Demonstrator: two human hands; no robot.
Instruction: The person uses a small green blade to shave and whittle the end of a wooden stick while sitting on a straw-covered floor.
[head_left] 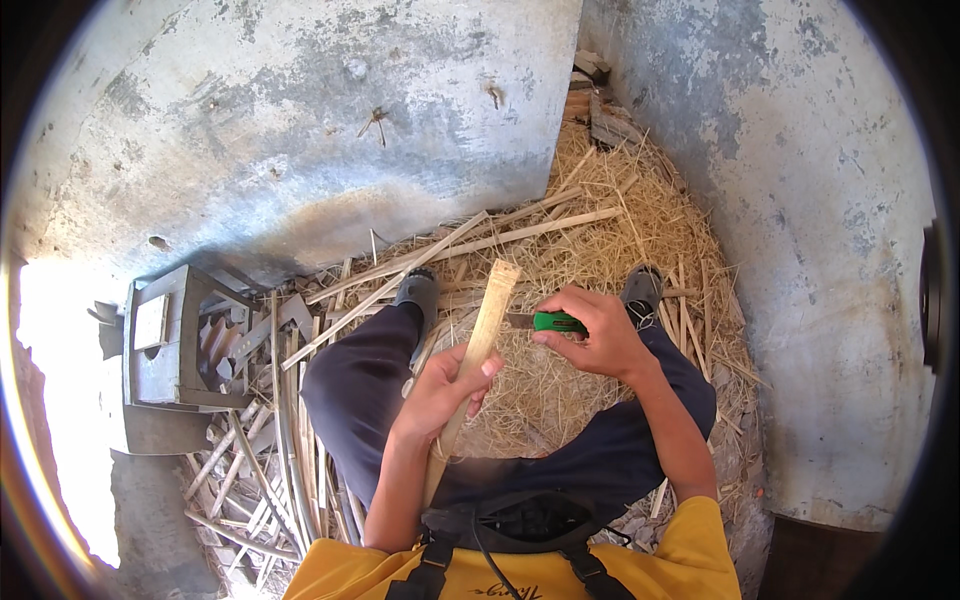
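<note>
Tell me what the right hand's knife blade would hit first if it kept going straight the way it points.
Most likely the bamboo strip held by the left hand: the knife in the right hand points straight toward it, though depth is unclear.

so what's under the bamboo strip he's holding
Straw-like shavings heaped on the floor between the legs. The left hand covers the bamboo strip at its middle; its lower end is hidden.

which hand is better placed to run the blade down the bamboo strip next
Right, most likely. The right hand already grips the green-handled knife, its blade pointing at the bamboo strip. The left hand is wrapped around the strip, holding it upright.
</note>
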